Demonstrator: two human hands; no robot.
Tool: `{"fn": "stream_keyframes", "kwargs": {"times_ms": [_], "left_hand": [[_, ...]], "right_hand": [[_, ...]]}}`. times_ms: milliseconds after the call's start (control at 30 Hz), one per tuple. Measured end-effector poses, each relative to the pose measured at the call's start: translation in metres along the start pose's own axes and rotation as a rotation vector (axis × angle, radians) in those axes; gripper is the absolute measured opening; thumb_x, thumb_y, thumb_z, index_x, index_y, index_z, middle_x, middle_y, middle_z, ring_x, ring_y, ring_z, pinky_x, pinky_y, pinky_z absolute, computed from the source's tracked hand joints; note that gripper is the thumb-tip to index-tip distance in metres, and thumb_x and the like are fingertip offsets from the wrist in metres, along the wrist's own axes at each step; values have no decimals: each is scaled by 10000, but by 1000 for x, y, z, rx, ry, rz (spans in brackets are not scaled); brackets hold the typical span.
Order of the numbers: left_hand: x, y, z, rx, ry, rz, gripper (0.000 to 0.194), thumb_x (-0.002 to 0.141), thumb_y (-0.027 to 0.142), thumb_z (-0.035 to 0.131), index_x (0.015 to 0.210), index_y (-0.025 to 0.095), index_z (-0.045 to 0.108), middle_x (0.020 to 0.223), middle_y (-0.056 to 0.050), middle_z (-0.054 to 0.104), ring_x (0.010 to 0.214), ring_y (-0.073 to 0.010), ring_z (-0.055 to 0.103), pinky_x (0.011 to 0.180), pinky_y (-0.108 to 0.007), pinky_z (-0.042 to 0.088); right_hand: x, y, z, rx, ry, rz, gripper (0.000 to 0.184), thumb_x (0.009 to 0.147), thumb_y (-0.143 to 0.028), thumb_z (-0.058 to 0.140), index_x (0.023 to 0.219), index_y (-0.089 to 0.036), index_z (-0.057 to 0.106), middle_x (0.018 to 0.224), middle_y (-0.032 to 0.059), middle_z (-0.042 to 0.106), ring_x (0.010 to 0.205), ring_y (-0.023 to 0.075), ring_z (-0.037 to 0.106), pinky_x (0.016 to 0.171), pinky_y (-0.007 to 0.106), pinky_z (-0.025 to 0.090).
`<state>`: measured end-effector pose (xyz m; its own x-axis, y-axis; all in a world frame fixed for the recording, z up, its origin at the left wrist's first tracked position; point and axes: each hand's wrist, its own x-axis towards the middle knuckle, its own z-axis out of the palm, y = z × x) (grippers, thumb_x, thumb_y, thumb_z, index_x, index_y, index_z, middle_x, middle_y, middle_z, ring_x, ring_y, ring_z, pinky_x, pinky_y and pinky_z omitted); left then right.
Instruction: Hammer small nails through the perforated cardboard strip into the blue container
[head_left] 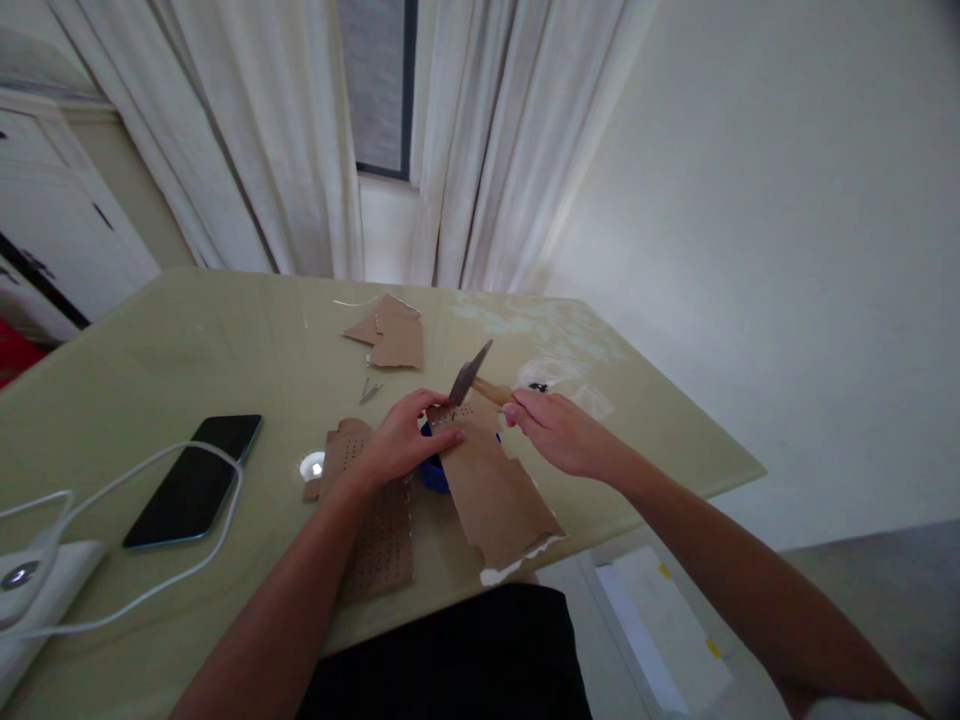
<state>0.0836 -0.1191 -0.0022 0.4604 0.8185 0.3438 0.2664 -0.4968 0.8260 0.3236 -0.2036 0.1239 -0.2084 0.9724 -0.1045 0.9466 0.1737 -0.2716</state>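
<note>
My left hand pinches the top edge of a torn brown cardboard piece and holds it over a blue object that is mostly hidden. My right hand is closed on the wooden handle of a small hammer, whose dark metal head is raised just above the cardboard's top edge. A second cardboard piece dotted with rows of small holes lies under my left wrist. Several nails lie on the table behind my left hand.
A pale green table carries a black phone, a white cable to a white device at the left edge, more cardboard scraps at the back, and a clear plastic bag. Curtains hang behind; the floor shows at the right.
</note>
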Motion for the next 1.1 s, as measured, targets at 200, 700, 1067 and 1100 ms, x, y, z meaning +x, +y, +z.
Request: {"fn": "stream_keyframes", "kwargs": {"times_ms": [200, 700, 1067, 1100], "left_hand": [[-1, 2, 0, -39, -26, -37, 532, 845, 516, 834, 1256, 196, 727, 1233, -101, 777, 1121, -296, 718, 1059, -465, 554], [0, 1, 1, -149, -68, -111, 525, 829, 528, 826, 1226, 191, 756, 1201, -109, 803, 1084, -316, 743, 961, -455, 602], [1, -10, 4, -347, -31, -261, 677, 864, 554, 777, 1421, 175, 709, 1334, -141, 768, 1105, -305, 741, 910, -420, 621], [1, -12, 5, -369, -9, -279, 692, 868, 556, 766, 1441, 175, 695, 1312, -139, 770, 1096, -301, 740, 891, -410, 621]], "right_hand": [[5, 5, 12, -36, -46, -5, 404, 1162, -400, 378, 981, -171, 656, 943, 77, 699, 868, 190, 615, 775, 302, 351], [4, -1, 20, -15, -23, -14, 366, 1157, -371, 391, 984, -162, 637, 894, 70, 675, 823, 171, 572, 742, 302, 302], [47, 28, 27, 627, 627, 23, 488, 1098, -622, 432, 943, -193, 606, 688, -22, 504, 613, 106, 458, 588, 241, 331], [56, 31, 31, 707, 719, 27, 511, 1086, -668, 431, 948, -199, 582, 676, -35, 472, 585, 98, 425, 558, 233, 318]]}}
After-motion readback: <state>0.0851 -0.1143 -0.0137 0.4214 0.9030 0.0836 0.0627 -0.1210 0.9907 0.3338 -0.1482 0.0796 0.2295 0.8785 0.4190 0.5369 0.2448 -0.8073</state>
